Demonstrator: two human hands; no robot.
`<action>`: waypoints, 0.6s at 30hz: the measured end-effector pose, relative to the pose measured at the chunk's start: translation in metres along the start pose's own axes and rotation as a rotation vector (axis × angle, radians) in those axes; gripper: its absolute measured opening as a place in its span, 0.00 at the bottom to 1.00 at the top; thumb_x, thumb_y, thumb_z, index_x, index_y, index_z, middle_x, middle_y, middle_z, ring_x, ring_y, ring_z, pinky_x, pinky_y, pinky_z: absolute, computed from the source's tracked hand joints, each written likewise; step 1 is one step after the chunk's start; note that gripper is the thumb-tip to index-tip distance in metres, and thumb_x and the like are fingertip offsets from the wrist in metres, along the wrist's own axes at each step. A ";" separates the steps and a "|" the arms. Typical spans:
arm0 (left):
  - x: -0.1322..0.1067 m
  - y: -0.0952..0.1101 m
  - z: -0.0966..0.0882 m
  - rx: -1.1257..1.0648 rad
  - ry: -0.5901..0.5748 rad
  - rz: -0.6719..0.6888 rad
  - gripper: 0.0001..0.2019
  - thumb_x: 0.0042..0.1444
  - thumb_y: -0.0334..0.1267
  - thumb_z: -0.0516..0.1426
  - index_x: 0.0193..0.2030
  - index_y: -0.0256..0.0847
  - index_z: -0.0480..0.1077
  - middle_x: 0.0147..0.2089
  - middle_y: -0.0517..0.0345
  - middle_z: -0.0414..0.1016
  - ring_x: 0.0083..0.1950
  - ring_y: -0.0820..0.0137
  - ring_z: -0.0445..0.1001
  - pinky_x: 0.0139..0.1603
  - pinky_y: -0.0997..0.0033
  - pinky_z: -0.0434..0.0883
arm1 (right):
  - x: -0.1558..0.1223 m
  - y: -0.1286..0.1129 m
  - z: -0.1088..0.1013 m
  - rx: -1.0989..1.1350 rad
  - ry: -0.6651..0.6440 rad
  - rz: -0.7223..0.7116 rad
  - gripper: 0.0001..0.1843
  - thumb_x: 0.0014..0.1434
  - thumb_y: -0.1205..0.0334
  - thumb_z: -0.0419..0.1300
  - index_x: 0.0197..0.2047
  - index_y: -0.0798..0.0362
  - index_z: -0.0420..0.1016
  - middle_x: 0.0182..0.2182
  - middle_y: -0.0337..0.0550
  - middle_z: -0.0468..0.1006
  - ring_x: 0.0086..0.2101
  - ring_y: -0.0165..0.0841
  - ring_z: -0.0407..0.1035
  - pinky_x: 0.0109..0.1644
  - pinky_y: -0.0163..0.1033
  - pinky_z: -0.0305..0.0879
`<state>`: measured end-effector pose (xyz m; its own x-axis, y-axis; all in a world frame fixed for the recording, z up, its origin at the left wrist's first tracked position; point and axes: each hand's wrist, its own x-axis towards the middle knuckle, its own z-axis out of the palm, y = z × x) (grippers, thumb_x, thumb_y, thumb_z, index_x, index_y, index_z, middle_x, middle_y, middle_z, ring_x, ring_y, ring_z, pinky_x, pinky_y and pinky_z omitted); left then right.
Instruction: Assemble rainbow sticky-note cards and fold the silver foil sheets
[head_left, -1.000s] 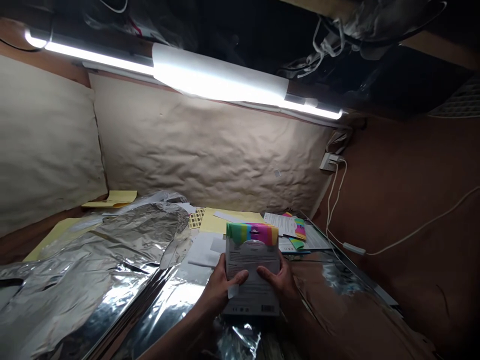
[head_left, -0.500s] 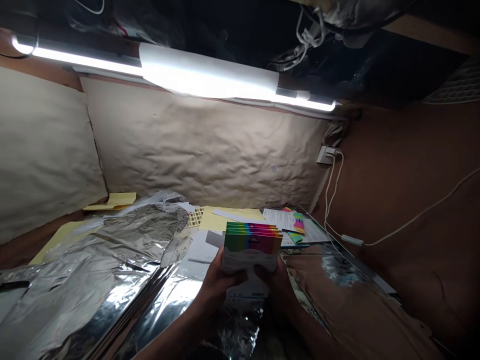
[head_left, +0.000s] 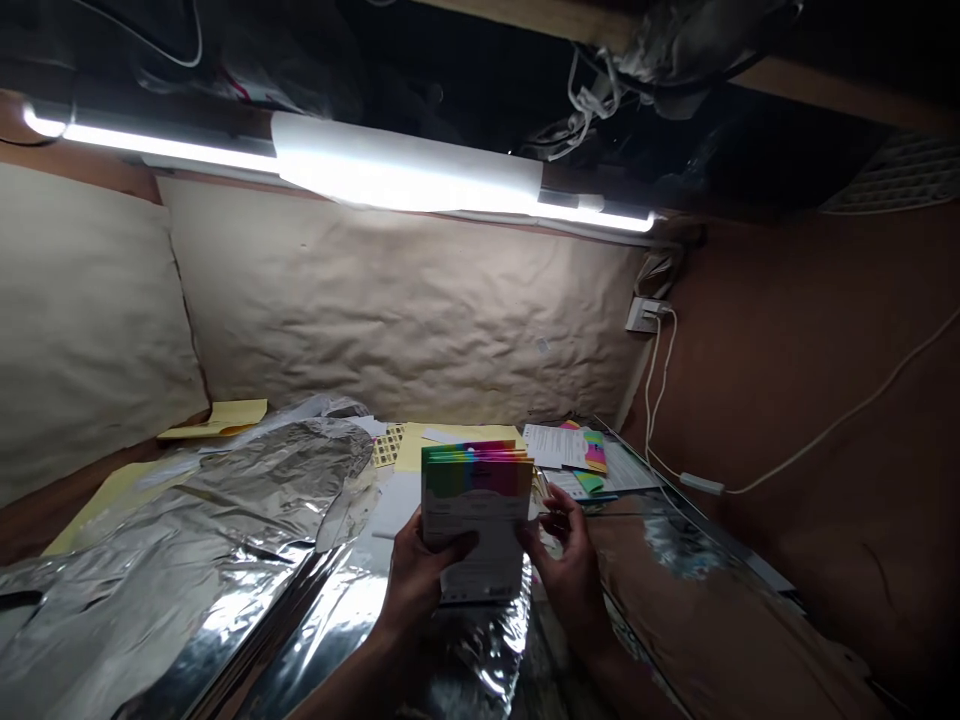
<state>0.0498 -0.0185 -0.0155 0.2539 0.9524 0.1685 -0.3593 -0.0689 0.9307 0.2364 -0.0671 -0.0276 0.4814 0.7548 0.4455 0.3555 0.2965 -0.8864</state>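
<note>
surrounding the hands (head_left: 427, 575), crumpled foil (head_left: 225, 510) and loose papers (head_left: 555, 446).

Two hands in shot, left hand (head_left: 431, 575) and right hand (head_left: 570, 565), plus one stack of rainbow-edged packs (head_left: 476, 520), exact pack count too tight to call. Also one tube light (head_left: 405, 175), one wall socket (head_left: 643, 314), two white cables (head_left: 654, 400), one inline switch (head_left: 702, 484), one printed leaflet (head_left: 559, 446).

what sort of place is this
Probably a cramped, makeshift work nook: crumpled kraft paper lines the wall, crinkled silver foil sheets cover the worktop, and a tube light is fixed low overhead.
</note>
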 end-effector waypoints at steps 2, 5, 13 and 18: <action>0.000 0.000 -0.001 -0.015 0.010 -0.001 0.24 0.43 0.39 0.71 0.47 0.35 0.73 0.43 0.46 0.82 0.43 0.53 0.80 0.42 0.58 0.78 | -0.002 -0.002 0.000 0.060 -0.085 0.031 0.30 0.56 0.48 0.66 0.58 0.52 0.67 0.49 0.53 0.76 0.46 0.44 0.73 0.50 0.49 0.71; 0.000 0.000 0.001 -0.013 -0.026 -0.007 0.25 0.40 0.39 0.72 0.46 0.36 0.74 0.42 0.46 0.83 0.44 0.52 0.80 0.42 0.59 0.78 | -0.005 -0.006 0.004 0.238 -0.277 0.058 0.23 0.58 0.51 0.66 0.53 0.52 0.71 0.46 0.51 0.79 0.45 0.44 0.74 0.48 0.46 0.72; -0.002 0.000 0.003 -0.056 -0.105 -0.028 0.24 0.39 0.37 0.72 0.45 0.37 0.74 0.41 0.48 0.82 0.41 0.54 0.80 0.40 0.60 0.77 | -0.008 -0.016 0.003 0.530 -0.434 0.077 0.19 0.61 0.55 0.64 0.54 0.49 0.70 0.48 0.48 0.79 0.47 0.43 0.73 0.47 0.45 0.72; 0.000 0.004 -0.001 -0.019 -0.177 -0.036 0.24 0.37 0.35 0.72 0.44 0.37 0.74 0.40 0.51 0.82 0.41 0.56 0.79 0.38 0.62 0.75 | -0.005 -0.018 -0.005 0.578 -0.508 0.076 0.22 0.61 0.54 0.64 0.57 0.47 0.68 0.50 0.47 0.78 0.49 0.43 0.72 0.49 0.46 0.71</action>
<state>0.0480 -0.0187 -0.0124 0.4201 0.8870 0.1915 -0.3639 -0.0287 0.9310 0.2314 -0.0789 -0.0129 0.0115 0.9197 0.3924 -0.2061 0.3862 -0.8991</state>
